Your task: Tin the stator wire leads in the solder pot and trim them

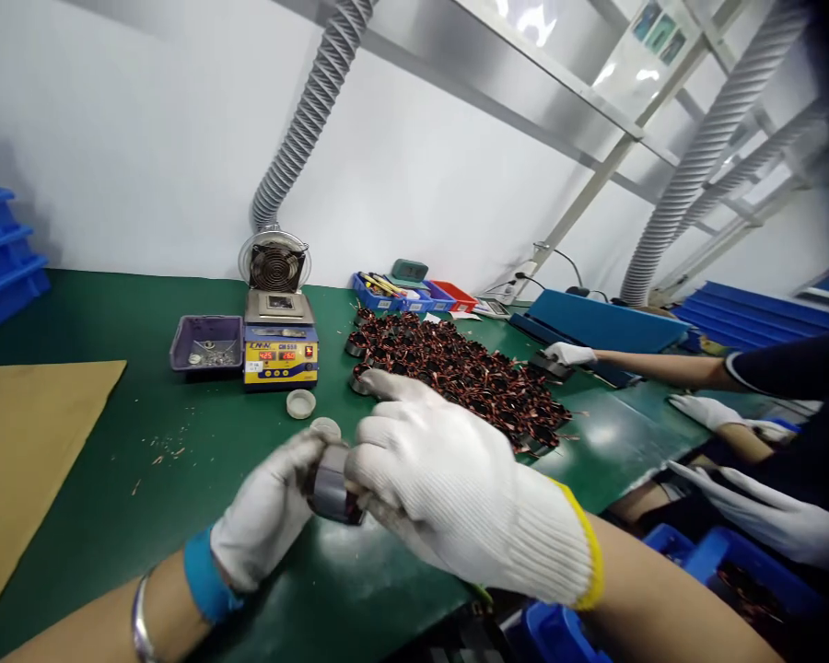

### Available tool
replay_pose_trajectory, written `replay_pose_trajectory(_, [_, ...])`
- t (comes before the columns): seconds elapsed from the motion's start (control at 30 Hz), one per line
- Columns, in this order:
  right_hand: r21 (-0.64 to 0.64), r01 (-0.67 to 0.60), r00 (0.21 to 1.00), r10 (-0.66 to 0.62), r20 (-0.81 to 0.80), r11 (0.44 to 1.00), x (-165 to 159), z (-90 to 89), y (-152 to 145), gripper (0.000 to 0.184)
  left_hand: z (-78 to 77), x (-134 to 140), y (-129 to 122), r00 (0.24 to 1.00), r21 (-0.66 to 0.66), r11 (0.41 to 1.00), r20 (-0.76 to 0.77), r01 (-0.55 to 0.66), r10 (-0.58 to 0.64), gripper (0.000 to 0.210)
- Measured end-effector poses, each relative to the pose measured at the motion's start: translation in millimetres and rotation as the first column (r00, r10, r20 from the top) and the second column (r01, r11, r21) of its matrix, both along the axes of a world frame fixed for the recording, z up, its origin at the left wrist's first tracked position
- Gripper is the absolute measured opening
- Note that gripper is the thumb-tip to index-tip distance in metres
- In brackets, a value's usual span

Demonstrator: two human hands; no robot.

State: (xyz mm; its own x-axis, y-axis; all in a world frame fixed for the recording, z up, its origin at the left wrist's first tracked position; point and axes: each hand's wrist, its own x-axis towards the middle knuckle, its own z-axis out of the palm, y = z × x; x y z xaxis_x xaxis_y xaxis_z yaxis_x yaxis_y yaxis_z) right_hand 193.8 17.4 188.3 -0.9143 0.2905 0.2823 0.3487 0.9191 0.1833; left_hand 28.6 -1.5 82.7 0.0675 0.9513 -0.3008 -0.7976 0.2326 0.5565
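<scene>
A dark grey cylindrical stator (pixel 332 486) with reddish copper at its lower end is between my hands, above the green table. My left hand (pixel 266 511), in a white glove with a blue band at the wrist, is closed round its left side. From the right, my right hand (pixel 449 474), in a white knit glove with a yellow cuff, has its lower fingers curled onto the stator. Its index finger stretches out toward a mass of copper-wound stators (pixel 456 368). Just beyond my left fingertips are two small round white dishes, one a shallow dish (pixel 300 403) and the other a partly hidden dish (pixel 326 428).
A yellow-and-blue solder pot (pixel 281 359) with a fan and duct stands behind, beside a purple tray (pixel 207 343). Brown card (pixel 34 442) lies left. At right, a co-worker's gloved hand (pixel 570 354) touches a dark block; other gloved hands and blue bins (pixel 753 562) are nearby.
</scene>
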Motion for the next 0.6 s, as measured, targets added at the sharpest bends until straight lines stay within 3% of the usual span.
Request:
replay_pose_trajectory(0.07, [0.059,-0.011,0.999,0.014,-0.041,0.998,-0.1,5.2,0.1,0.015,-3.4,-6.1,11.0,0.992,-0.030,0.992,0.040,-0.121,0.122,0.030])
replay_pose_trajectory(0.13, [0.073,-0.023,0.997,0.029,-0.076,0.997,-3.3,10.0,1.4,0.018,-9.3,-8.9,17.4,0.993,-0.074,0.991,0.040,-0.111,0.114,0.033])
replay_pose_trajectory(0.3, [0.011,-0.085,0.993,0.085,-0.079,0.996,-8.5,9.9,5.2,0.022,-16.0,1.6,5.3,0.957,-0.118,0.950,0.054,0.288,-0.284,0.028])
replay_pose_trajectory(0.47, [-0.015,-0.031,0.997,0.030,-0.068,0.999,2.0,8.0,7.4,0.022,6.3,-9.0,1.2,0.890,-0.030,0.893,0.102,0.449,-0.444,0.026])
replay_pose_trajectory(0.53, [-0.006,-0.019,0.997,0.019,-0.080,1.000,3.4,10.7,8.8,0.021,13.5,-17.0,9.3,0.957,-0.061,0.957,0.083,0.283,-0.278,0.035])
replay_pose_trajectory(0.6, [0.005,-0.001,0.994,0.002,-0.105,1.000,0.8,13.8,10.8,0.021,13.2,-20.0,18.4,0.998,-0.097,0.994,-0.033,-0.051,0.048,0.031])
